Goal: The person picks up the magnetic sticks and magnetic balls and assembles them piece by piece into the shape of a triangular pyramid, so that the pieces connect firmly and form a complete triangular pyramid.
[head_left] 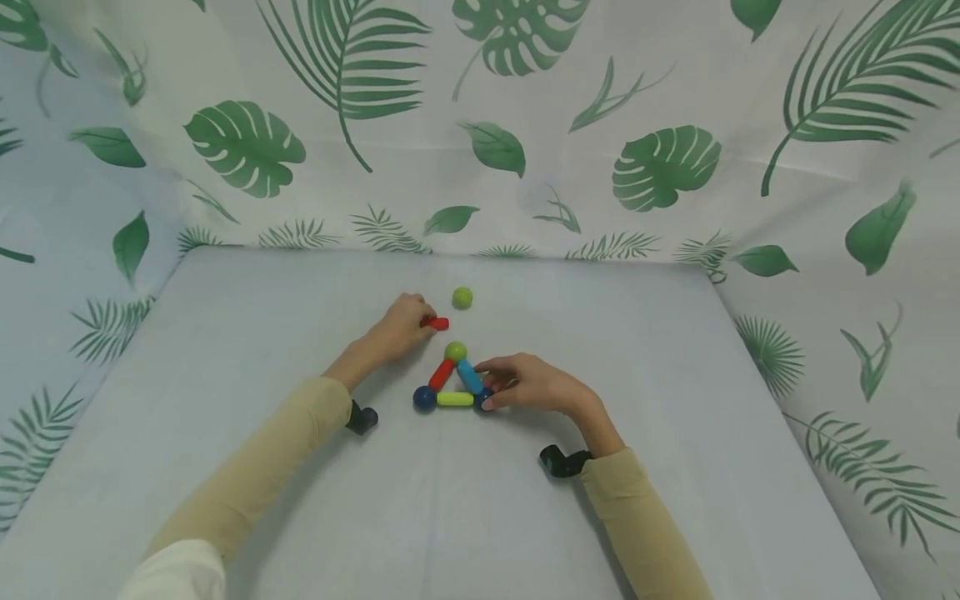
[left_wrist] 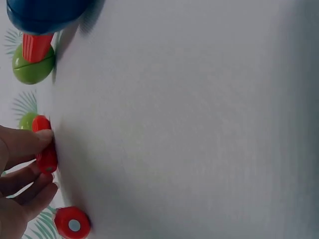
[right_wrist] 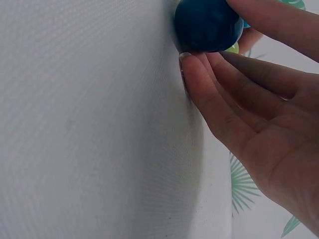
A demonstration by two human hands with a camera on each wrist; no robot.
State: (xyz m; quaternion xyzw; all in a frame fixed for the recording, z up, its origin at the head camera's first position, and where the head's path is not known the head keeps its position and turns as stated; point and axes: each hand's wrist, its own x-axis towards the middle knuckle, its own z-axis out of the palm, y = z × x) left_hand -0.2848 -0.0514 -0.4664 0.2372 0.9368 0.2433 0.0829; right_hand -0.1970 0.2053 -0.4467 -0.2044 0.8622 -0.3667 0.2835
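My left hand (head_left: 401,329) pinches a red toy rod (left_wrist: 47,157) between thumb and fingers, low over the table. Closer to me lies a triangle of toy rods and balls. Its sides are a red rod (head_left: 442,375), a light blue rod (head_left: 470,377) and a yellow-green rod (head_left: 454,400). A green ball (head_left: 455,352) forms the far corner, and a dark blue ball (head_left: 424,399) the left one. Around the right corner's dark blue ball (right_wrist: 207,25) curl the thumb and fingers of my right hand (head_left: 540,383), partly covering it.
Beyond the triangle a loose green ball (head_left: 462,297) sits on the white table (head_left: 450,517). In the left wrist view another red piece (left_wrist: 65,221) with a silver end lies beside the left fingers. A leaf-patterned cloth (head_left: 555,167) stands behind the table.
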